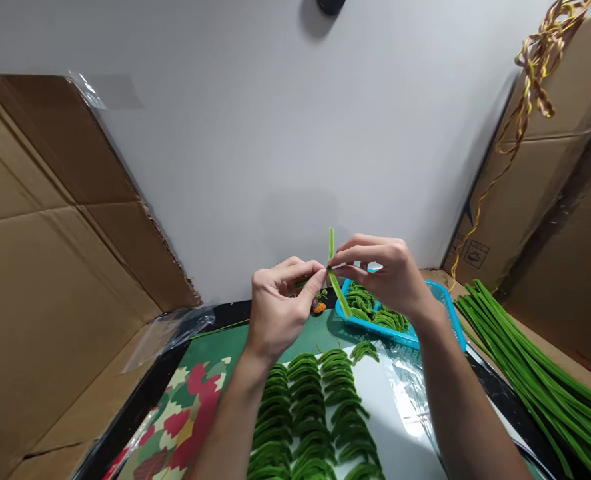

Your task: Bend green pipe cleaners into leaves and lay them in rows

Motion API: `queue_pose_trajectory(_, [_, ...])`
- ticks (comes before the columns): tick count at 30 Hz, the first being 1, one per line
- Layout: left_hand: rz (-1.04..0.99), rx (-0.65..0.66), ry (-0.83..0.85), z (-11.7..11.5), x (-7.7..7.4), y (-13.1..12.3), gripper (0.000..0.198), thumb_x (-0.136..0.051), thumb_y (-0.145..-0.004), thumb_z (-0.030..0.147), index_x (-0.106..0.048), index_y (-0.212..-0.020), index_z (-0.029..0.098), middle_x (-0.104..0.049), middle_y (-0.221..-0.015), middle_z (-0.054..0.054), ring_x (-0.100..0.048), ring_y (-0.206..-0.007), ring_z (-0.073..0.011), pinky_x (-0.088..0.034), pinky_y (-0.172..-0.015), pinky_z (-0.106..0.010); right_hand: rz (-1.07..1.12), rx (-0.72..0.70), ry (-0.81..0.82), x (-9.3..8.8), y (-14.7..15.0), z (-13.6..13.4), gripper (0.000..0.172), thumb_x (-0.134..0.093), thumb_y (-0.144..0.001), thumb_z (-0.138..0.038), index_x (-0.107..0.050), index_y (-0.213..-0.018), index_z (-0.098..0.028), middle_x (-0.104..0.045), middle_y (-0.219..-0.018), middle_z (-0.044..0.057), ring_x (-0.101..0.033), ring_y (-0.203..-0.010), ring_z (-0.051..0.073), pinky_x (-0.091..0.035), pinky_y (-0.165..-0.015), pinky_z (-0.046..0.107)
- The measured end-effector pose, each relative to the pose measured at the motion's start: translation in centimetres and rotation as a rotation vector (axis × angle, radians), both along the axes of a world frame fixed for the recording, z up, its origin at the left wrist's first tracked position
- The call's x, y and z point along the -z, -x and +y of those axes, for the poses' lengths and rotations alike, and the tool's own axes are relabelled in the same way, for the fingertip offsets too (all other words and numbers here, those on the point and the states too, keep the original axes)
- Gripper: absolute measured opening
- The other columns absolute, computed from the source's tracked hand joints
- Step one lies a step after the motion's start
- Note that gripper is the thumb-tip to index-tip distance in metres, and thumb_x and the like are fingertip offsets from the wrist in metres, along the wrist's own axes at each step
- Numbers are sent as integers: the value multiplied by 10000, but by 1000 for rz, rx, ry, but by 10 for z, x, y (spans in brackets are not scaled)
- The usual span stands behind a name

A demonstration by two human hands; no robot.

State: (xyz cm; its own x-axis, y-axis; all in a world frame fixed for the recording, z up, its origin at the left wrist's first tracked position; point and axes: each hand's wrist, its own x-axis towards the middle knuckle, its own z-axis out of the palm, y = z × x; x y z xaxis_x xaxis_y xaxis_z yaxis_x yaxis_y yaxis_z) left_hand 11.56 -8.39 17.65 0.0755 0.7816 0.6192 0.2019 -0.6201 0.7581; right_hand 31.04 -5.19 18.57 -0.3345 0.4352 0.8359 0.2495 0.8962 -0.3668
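Note:
My left hand [282,300] and my right hand [388,267] meet in front of me, above the far side of the work surface. Both pinch one green chenille stem [340,293] near its middle. Its short end points up, while a longer part slants down to the right, over the edge of the basket. Thumb and index finger are closed on each hand; the fingertips hide the joint or bend. Below, rows of curved green chenille pieces [308,413] lie on a white sheet [400,440]. Beyond my right wrist is a blue basket [462,337] holding similar green pieces.
Long green chenille stems [530,367] lie bundled at the right. A small orange item [319,308] sits behind my left hand. Cardboard panels [60,220] flank a pale wall. Yellow-brown cord [530,87] hangs at upper right. Clear plastic [175,330] lies at the left.

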Motion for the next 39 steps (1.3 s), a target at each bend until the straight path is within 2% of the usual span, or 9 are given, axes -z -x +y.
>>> queue_pose_trajectory(5, [-38, 72, 153, 2, 0, 1, 123, -805, -872, 272, -810, -836, 155, -610, -732, -10, -514, -587, -81, -414, -501, -202, -6, 4, 7, 2, -2, 1, 123, -742, -961, -162, -825, -900, -228, -759, -873, 16, -632, -699, 123, -468, -606, 288])
queue_pose_trajectory(9, [-124, 168, 268, -1, -4, 7, 222, -801, -882, 342, -760, -788, 146, -529, -650, 11, -446, -528, -72, -299, -447, -211, -5, 8, 3, 1, 0, -2, 94, -753, -967, -197, -831, -934, -239, -765, -894, 17, -628, -689, 122, -475, -601, 291])
queue_pose_trajectory(13, [-135, 211, 255, -4, -5, 12, 222, -794, -890, 337, -771, -770, 151, -539, -661, 3, -468, -539, -79, -316, -476, -229, -25, -18, 1, 1, 2, -5, 127, -719, -992, -194, -831, -953, -239, -767, -910, 25, -639, -705, 126, -483, -610, 289])
queue_pose_trajectory(17, [-100, 213, 185, -6, -7, 14, 141, -809, -867, 258, -803, -764, 162, -576, -682, -8, -508, -577, -92, -403, -539, -245, -27, -46, 12, 0, 4, -7, 128, -711, -1006, -236, -819, -936, -232, -764, -906, 30, -674, -746, 144, -514, -666, 298])
queue_pose_trajectory(24, [-83, 181, 16, -6, -6, 14, 100, -803, -877, 228, -836, -793, 186, -605, -693, -20, -523, -587, -105, -433, -521, -252, -7, -71, 53, -4, 12, -14, 154, -668, -1025, -233, -745, -896, -198, -667, -846, 15, -587, -713, 120, -479, -623, 270])
queue_pose_trajectory(27, [5, 94, -103, -6, -4, 13, 54, -807, -858, 150, -845, -842, 186, -661, -731, -29, -570, -637, -115, -463, -549, -247, -16, -111, 184, -6, 12, -17, 157, -679, -1009, -243, -702, -863, -189, -626, -817, 1, -569, -715, 114, -476, -606, 245])
queue_pose_trajectory(30, [103, 5, -254, -8, -3, 10, 112, -771, -872, 99, -841, -909, 178, -703, -774, -31, -627, -682, -125, -507, -596, -250, 22, -193, 358, -6, 9, -17, 229, -724, -982, -336, -673, -820, -182, -610, -784, -1, -565, -709, 115, -476, -575, 228])
queue_pose_trajectory(35, [342, -153, -511, -15, -5, 7, 130, -726, -893, 60, -812, -922, 152, -711, -774, -17, -626, -665, -104, -512, -616, -241, 112, -415, 670, -5, 8, -11, 368, -767, -929, -478, -657, -771, -164, -568, -683, -16, -543, -550, 96, -474, -480, 234])
queue_pose_trajectory(39, [309, -195, -550, -18, -6, 3, 117, -728, -900, 64, -800, -929, 152, -704, -773, -10, -615, -658, -97, -507, -611, -233, 169, -513, 741, -3, 9, -10, 393, -773, -912, -525, -657, -806, -166, -581, -675, -17, -556, -530, 97, -476, -471, 239])
